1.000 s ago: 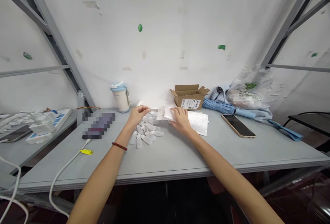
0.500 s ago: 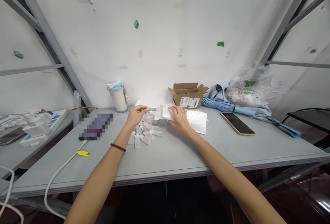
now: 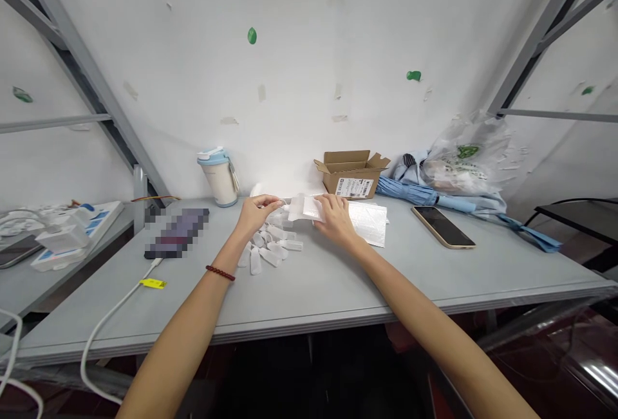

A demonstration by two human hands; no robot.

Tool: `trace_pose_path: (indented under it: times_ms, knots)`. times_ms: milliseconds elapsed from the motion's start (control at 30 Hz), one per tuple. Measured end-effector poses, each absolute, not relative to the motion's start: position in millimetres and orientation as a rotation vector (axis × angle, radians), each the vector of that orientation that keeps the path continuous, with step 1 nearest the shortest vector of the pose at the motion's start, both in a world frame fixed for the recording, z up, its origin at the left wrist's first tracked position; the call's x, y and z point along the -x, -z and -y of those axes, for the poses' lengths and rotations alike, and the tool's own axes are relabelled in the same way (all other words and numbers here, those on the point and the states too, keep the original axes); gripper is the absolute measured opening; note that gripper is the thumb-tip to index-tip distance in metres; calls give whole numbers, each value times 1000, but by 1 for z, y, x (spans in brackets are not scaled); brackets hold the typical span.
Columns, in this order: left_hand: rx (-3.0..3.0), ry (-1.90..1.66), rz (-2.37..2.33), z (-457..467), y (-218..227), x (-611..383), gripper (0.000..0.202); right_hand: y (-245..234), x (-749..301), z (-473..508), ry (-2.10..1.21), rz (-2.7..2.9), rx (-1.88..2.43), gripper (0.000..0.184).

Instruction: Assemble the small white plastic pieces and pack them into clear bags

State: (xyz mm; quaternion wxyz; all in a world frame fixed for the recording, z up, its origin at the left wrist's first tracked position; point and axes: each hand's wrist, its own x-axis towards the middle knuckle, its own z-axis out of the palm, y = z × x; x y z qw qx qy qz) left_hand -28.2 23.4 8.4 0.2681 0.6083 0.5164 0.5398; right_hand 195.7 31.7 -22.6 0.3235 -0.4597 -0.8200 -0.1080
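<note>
My left hand (image 3: 259,215), with a beaded bracelet at the wrist, pinches the end of a small whitish plastic piece whose exact kind I cannot make out. My right hand (image 3: 335,218) grips a white bubble-wrap pouch (image 3: 313,208) from above. The pouch's open-looking, translucent end points at my left fingertips. Below and between the hands, several small translucent plastic pieces (image 3: 270,255) with rounded ends lie in a loose pile on the grey table (image 3: 309,297). Flat beside my right hand rests another bubble-wrap pouch (image 3: 371,224).
An open cardboard box (image 3: 355,174) stands against the wall, with a folded blue umbrella (image 3: 410,192) and a plastic bag (image 3: 470,165) to its right. One phone (image 3: 443,226) lies right; a cabled phone (image 3: 178,233) lies left, near a lidded cup (image 3: 219,177).
The pouch's end has shifted slightly left, closer to my left fingertips. Both hands keep their grips. The whole view has moved a little.
</note>
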Motion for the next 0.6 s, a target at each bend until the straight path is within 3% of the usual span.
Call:
trace_pose_path:
  times_ms: [600]
  knots:
    - [-1800, -1470, -1467, -22, -4, 21, 23, 22, -195, -31, 291, 2147, 1176, 48]
